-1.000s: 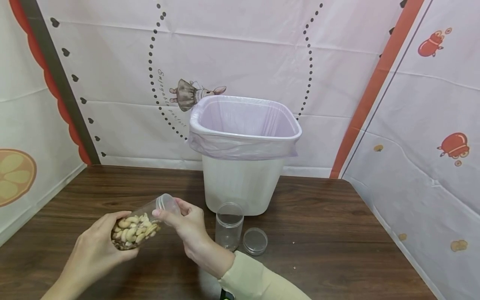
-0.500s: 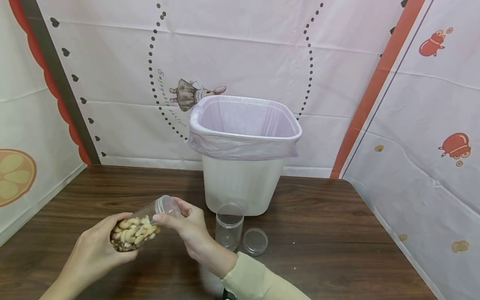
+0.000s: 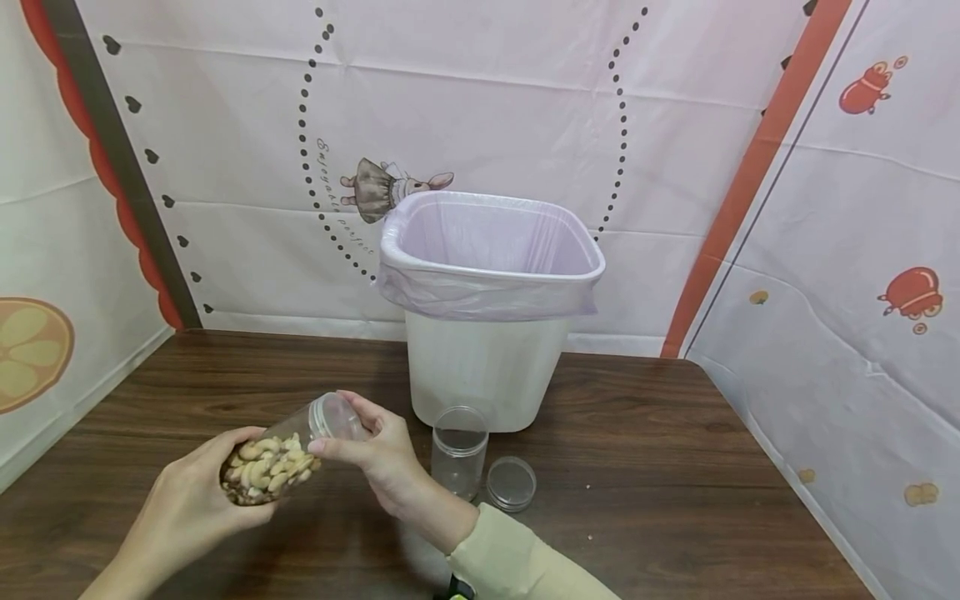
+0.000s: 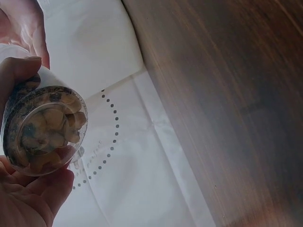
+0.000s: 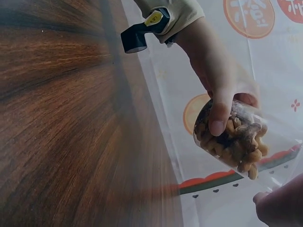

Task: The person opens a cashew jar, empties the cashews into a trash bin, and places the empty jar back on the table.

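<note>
A clear plastic jar (image 3: 291, 423) of cashews (image 3: 264, 468) is held tilted above the left side of the table, its lidded end up and to the right. My left hand (image 3: 189, 492) grips it round the base end. At the upper end my right hand (image 3: 386, 458) pinches the clear lid (image 3: 341, 418) between thumb and fingers. Darker bits lie under the nuts near the bottom. The left wrist view looks onto the jar's round base (image 4: 47, 130). In the right wrist view, part of my right hand (image 5: 284, 203) shows at the lower right corner.
A second clear jar (image 3: 459, 454) stands upright and uncapped right of my right wrist. Beside it lies a loose clear lid (image 3: 512, 483). Behind them is a white bin (image 3: 483, 358) with a purple liner. Tiny crumbs dot the wooden table (image 3: 660, 467) at right.
The lidded end of the cashew jar has dipped slightly and turned a little toward the camera. My right fingers have shifted slightly on the lid; my left hand stays nearly in place.
</note>
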`<state>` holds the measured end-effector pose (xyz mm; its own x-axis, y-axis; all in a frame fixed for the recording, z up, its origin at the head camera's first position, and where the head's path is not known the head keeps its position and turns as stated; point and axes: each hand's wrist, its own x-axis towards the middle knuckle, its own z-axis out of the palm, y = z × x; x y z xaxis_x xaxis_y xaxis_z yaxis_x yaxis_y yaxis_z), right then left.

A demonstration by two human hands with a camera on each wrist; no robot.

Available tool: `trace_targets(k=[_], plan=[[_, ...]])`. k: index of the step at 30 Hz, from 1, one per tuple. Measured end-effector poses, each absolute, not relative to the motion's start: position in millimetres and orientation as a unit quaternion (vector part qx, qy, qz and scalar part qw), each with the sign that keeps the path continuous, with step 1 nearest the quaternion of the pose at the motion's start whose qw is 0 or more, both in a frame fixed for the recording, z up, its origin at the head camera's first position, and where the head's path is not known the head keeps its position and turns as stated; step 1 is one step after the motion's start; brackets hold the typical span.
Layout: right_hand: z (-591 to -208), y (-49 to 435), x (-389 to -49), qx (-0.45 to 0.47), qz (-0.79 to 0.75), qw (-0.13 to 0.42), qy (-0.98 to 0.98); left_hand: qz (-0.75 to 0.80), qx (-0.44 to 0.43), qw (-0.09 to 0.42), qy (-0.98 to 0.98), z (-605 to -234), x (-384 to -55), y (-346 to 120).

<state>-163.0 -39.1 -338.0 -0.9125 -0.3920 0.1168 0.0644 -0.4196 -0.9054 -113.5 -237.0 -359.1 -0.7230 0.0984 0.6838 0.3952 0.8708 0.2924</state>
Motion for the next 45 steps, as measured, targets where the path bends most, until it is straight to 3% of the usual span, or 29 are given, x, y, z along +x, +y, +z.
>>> trace_targets(k=[9,23,37,45], plan=[[-340,-38,-163,-0.164,-0.832,0.139,0.511,-0.218,-0.135,0.350,-0.901,-359,-115,-238],[-336,-49,-156,-0.043,-0.840,0.120,0.527,-0.203,-0.113,0.362,-0.903,-358,-116,-239],[-336,-59,-154,-0.024,-0.845,0.084,0.527,-0.196,-0.112,0.353,-0.908,-358,-115,-237],[-337,-58,-156,-0.031,-0.854,0.100,0.510,-0.199,-0.115,0.351,-0.908,-360,-114,-237]])
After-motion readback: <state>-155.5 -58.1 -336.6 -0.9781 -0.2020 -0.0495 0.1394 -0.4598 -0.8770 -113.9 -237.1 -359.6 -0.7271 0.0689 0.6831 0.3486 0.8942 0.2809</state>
